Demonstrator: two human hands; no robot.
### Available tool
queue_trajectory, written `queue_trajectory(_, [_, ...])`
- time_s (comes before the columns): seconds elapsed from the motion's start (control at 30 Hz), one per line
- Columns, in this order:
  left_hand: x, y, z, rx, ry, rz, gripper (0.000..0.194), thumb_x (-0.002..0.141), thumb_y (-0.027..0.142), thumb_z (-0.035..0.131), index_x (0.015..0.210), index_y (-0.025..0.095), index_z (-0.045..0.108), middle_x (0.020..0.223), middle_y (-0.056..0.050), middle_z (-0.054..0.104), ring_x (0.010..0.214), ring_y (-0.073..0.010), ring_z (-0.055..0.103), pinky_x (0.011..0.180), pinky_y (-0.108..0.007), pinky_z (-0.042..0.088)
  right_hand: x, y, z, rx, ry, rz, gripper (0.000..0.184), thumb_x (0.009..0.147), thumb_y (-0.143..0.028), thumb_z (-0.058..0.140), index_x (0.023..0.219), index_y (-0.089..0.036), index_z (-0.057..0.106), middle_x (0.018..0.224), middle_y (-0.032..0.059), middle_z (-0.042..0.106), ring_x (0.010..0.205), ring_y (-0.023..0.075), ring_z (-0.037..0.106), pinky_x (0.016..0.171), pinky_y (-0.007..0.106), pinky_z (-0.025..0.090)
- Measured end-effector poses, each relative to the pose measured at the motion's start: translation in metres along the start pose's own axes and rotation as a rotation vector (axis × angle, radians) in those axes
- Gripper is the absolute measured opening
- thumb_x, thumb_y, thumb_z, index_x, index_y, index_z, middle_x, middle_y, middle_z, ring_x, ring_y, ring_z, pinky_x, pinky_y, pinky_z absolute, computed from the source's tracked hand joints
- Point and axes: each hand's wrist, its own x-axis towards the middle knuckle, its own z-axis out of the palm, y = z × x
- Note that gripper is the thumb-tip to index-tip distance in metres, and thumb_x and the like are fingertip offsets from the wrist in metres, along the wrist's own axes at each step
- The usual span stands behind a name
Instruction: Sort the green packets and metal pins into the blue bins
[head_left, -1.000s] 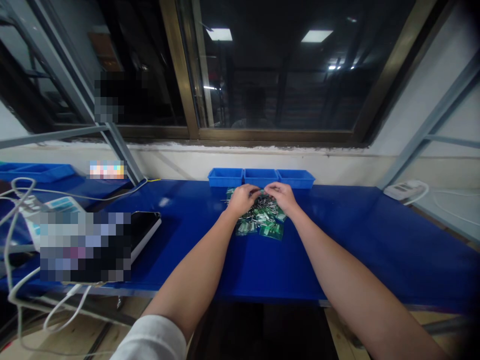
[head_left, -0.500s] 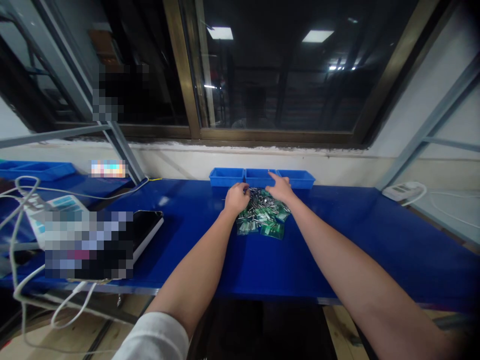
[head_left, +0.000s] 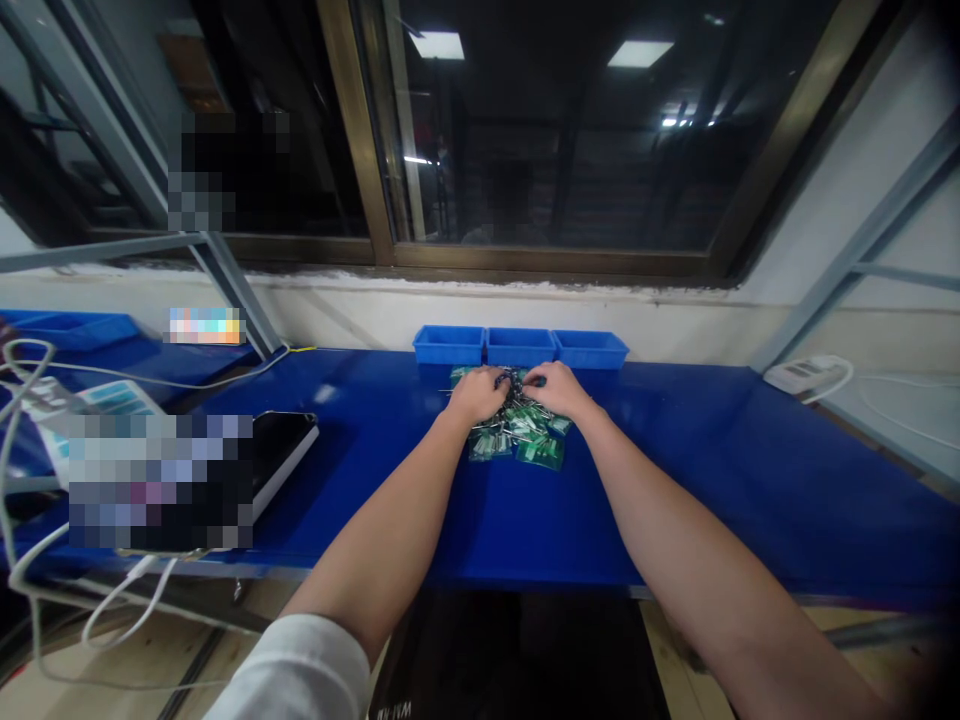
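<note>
A pile of small green circuit boards with metal pins [head_left: 525, 440] lies on the blue table [head_left: 712, 480]. My left hand [head_left: 478, 394] rests on the pile's far left part, fingers curled onto the pieces. My right hand [head_left: 553, 388] sits at the pile's far right part, fingers pinched together over the pieces. The fingertips of both hands nearly meet above the heap. What each hand grips is too small to make out.
Three blue bins [head_left: 519, 346] stand in a row just behind the pile, by the wall. A black tablet-like device [head_left: 281, 445] lies at the left, with white cables [head_left: 45, 570] and a power strip [head_left: 806, 375] at the far right. A window is beyond.
My right hand drew back from the middle blue bin and came down on the pile again, close to the left hand. The left hand stayed on the pile.
</note>
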Motion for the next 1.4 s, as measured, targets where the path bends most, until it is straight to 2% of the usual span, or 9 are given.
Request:
queue_trajectory(0.13, [0.001,-0.002,0.002,-0.031,0.032,0.007,0.032,0.089,0.033,0.041,0.108,0.020,0.063,0.114,-0.008,0.064,0.106,-0.0222,0.058,0.092,-0.031,0.044,0.000,0.005,0.002,0.013,-0.048,-0.021,0.009,0.071,-0.025,0.064,0.072,-0.022,0.073,0.082,0.0038,0.068,0.083,0.0205,0.059,0.082,0.032,0.042])
queue_trajectory(0.27, [0.002,-0.003,0.004,-0.049,0.058,0.011,0.031,0.089,0.032,0.042,0.107,0.019,0.064,0.112,-0.009,0.064,0.105,-0.0220,0.059,0.093,-0.032,0.044,0.001,0.012,0.005,0.057,-0.047,-0.052,0.010,0.074,-0.027,0.063,0.075,-0.022,0.072,0.084,0.0047,0.068,0.083,0.0207,0.059,0.080,0.033,0.043])
queue_trajectory(0.4, [0.001,0.001,0.001,-0.060,0.077,0.048,0.031,0.088,0.032,0.044,0.108,0.018,0.063,0.111,-0.009,0.064,0.106,-0.0216,0.058,0.094,-0.032,0.043,0.001,0.010,0.005,0.163,0.034,-0.078,0.014,0.079,-0.028,0.059,0.082,-0.021,0.070,0.087,0.0048,0.068,0.086,0.0201,0.060,0.082,0.034,0.043])
queue_trajectory(0.5, [0.000,0.005,-0.002,-0.088,0.121,0.110,0.032,0.086,0.030,0.048,0.113,0.017,0.061,0.112,-0.010,0.063,0.107,-0.0221,0.057,0.094,-0.033,0.043,0.002,0.005,0.006,0.361,0.102,-0.052,0.018,0.081,-0.032,0.054,0.086,-0.020,0.067,0.083,0.0036,0.068,0.081,0.0189,0.062,0.077,0.033,0.046])
queue_trajectory(0.67, [-0.001,0.012,-0.006,-0.187,0.160,0.210,0.034,0.083,0.022,0.054,0.117,0.017,0.059,0.112,-0.008,0.063,0.107,-0.0206,0.056,0.095,-0.033,0.043,0.002,-0.001,0.009,0.634,0.098,0.054,0.024,0.073,-0.039,0.063,0.085,-0.018,0.060,0.065,0.0008,0.064,0.064,0.0178,0.062,0.064,0.030,0.047])
queue_trajectory(0.83, [-0.002,0.017,-0.009,-0.295,0.102,0.227,0.027,0.082,0.017,0.055,0.107,0.018,0.064,0.102,-0.006,0.067,0.097,-0.0188,0.060,0.090,-0.031,0.046,0.000,-0.002,0.006,0.746,0.040,0.129,0.041,0.064,-0.042,0.070,0.093,-0.019,0.052,0.054,-0.0036,0.060,0.055,0.0164,0.060,0.055,0.027,0.044])
queue_trajectory(1.03, [-0.002,0.018,-0.011,-0.326,0.074,0.174,0.015,0.082,0.019,0.054,0.086,0.018,0.068,0.092,-0.004,0.069,0.087,-0.0178,0.062,0.083,-0.028,0.047,-0.002,-0.005,0.003,0.734,0.011,0.117,0.036,0.066,-0.046,0.069,0.086,-0.020,0.053,0.054,-0.0022,0.061,0.054,0.0161,0.059,0.053,0.026,0.042])
queue_trajectory(1.23, [0.000,0.016,-0.009,-0.302,0.145,0.068,0.013,0.082,0.022,0.057,0.089,0.018,0.067,0.090,-0.004,0.069,0.085,-0.0176,0.063,0.082,-0.028,0.047,-0.001,-0.003,0.002,0.661,0.062,0.066,0.029,0.066,-0.043,0.068,0.076,-0.017,0.061,0.066,0.0033,0.066,0.065,0.0181,0.062,0.063,0.031,0.048])
queue_trajectory(1.4, [0.000,0.015,-0.007,-0.310,0.156,0.072,0.013,0.082,0.022,0.057,0.089,0.018,0.066,0.090,-0.004,0.070,0.085,-0.0173,0.064,0.080,-0.028,0.048,0.000,-0.001,0.002,0.633,0.065,0.075,0.027,0.069,-0.043,0.066,0.073,-0.017,0.064,0.063,0.0038,0.066,0.064,0.0182,0.062,0.065,0.032,0.049])
